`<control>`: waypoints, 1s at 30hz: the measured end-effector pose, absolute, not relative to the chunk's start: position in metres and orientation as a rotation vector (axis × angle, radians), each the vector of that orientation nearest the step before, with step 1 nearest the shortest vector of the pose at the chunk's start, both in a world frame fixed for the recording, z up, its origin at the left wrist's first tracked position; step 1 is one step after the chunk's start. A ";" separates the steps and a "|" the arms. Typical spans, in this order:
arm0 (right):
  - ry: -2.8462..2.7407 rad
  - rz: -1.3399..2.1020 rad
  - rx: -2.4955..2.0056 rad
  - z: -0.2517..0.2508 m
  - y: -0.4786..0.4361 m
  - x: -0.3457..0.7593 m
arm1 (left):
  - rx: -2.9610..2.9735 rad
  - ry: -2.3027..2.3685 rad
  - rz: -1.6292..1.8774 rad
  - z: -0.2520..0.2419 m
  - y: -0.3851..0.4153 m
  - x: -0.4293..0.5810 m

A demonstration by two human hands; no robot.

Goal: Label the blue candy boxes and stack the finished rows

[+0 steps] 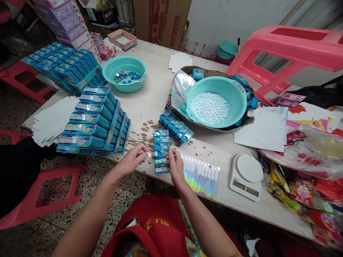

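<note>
A short row of blue candy boxes point(162, 146) lies on the table in front of me, the nearest ones with shiny strips across them. My left hand point(132, 159) is closed in a pinch on a small shiny sticker strip point(149, 154), at the left end of one box. My right hand point(176, 165) has its thumb and fingers closed at the right end of the same row, gripping a box there. Beside that hand lies a holographic sticker sheet point(201, 175) with pale strips on it. A second row of blue boxes point(177, 127) sits just behind.
Stacked blue boxes in display trays point(93, 121) stand at left. One green basin point(124, 60) holds small round pieces; another basin point(238, 103), with white candies, rests in a carton. A kitchen scale point(249, 168), candy bags point(316, 150) and a pink stool point(284, 46) are at right.
</note>
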State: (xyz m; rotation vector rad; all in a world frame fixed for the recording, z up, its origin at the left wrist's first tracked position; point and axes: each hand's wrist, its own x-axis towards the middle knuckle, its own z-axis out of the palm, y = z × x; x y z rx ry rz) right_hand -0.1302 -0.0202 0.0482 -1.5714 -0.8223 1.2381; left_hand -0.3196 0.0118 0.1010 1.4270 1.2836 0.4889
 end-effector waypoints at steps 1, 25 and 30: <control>-0.778 1.365 -1.530 0.052 -0.020 -0.132 | 1.416 1.270 0.483 0.106 0.010 -0.319; -1.508 0.614 -1.916 0.012 0.000 -0.133 | 1.487 1.285 0.491 0.019 0.023 -0.293; -1.351 0.645 -1.947 0.001 0.005 -0.127 | 1.458 1.421 0.479 -0.001 0.022 -0.290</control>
